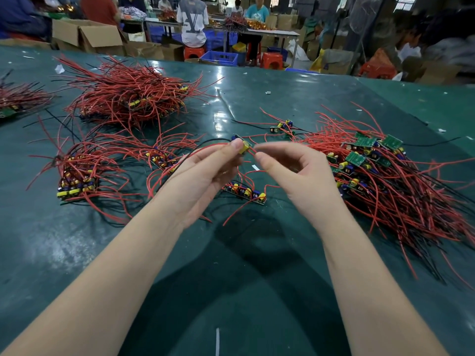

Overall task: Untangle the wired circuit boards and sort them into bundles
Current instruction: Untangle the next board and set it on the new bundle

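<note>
Centre of frame: left hand (205,173) pinches a circuit board (241,146) in a closed grip; right hand (290,170), fingers curled, pinches its red wire (253,152) above the table (257,265).

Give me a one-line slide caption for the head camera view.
Left hand pinches a wired circuit board while right hand pulls its red wire, between piles on a green table.

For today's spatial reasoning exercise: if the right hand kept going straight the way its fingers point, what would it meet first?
The right hand points left, so it would probably meet the circuit board held by the left hand; depth is unclear.
</note>
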`<state>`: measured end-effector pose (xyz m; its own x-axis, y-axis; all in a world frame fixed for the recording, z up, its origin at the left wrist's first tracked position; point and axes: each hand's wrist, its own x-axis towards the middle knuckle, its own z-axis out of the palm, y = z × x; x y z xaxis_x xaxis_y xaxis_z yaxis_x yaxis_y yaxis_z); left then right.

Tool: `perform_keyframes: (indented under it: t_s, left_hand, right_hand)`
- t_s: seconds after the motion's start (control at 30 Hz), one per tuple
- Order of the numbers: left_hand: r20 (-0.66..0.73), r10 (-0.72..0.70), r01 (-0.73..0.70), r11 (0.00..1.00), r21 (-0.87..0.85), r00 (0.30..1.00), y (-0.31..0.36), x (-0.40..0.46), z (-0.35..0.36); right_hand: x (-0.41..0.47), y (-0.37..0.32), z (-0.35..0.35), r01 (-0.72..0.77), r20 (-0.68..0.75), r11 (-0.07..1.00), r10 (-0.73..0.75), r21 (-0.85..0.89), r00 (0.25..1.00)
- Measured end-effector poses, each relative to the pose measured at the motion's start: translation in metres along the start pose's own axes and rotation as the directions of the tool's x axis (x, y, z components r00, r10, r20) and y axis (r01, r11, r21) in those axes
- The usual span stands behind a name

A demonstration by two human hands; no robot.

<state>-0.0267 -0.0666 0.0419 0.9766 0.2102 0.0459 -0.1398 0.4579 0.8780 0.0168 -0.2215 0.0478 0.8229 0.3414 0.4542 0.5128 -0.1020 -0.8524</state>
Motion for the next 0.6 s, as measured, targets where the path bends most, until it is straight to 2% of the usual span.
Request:
perform_keyframes:
  t_s: [0.07, 0.1, 0.17, 0.27, 0.37, 0.43, 0.53, 0.6]
  left_hand:
    - [-0.128, 0.059, -0.062, 0.998, -0.02, 0.99, 0.002, 0.003, 0.0]
    - [-0.163, 0.088, -0.096, 0.995, -0.042, 0.983, 0.002, 0.004, -0.001]
    - [-0.186, 0.161, -0.169, 0.985, -0.026, 0.969, 0.002, 0.004, -0.002]
    - [-0.075, 0.359, -0.33, 0.908, 0.257, 0.93, -0.003, 0.001, -0.001]
    - [0.105, 0.489, -0.47, 0.723, 0.507, 0.866, -0.008, -0.003, 0.001]
    - [0.177, 0.563, -0.528, 0.556, 0.642, 0.808, -0.009, -0.003, 0.0]
    - [0.304, 0.638, -0.585, 0.288, 0.758, 0.708, -0.009, -0.002, -0.003]
    - [0.357, 0.666, -0.602, 0.174, 0.78, 0.655, -0.01, 0.0, -0.004]
  right_hand:
    - [-0.001, -0.003, 0.003, 0.092, -0.156, 0.996, -0.093, -0.015, 0.983]
    - [-0.002, -0.004, 0.004, 0.113, -0.184, 0.994, -0.109, 0.013, 0.977]
    - [-0.004, -0.006, 0.009, 0.053, -0.14, 0.993, -0.038, 0.106, 0.989]
    - [-0.005, -0.007, 0.021, -0.182, 0.041, 0.961, 0.177, 0.208, 0.983]
    - [-0.005, -0.006, 0.028, -0.298, 0.122, 0.885, 0.273, 0.356, 0.954]
    - [-0.004, -0.008, 0.028, -0.325, 0.147, 0.803, 0.291, 0.5, 0.945]
    - [-0.002, -0.009, 0.023, -0.37, 0.192, 0.656, 0.329, 0.658, 0.925]
    - [-0.001, -0.009, 0.019, -0.415, 0.232, 0.58, 0.365, 0.701, 0.902]
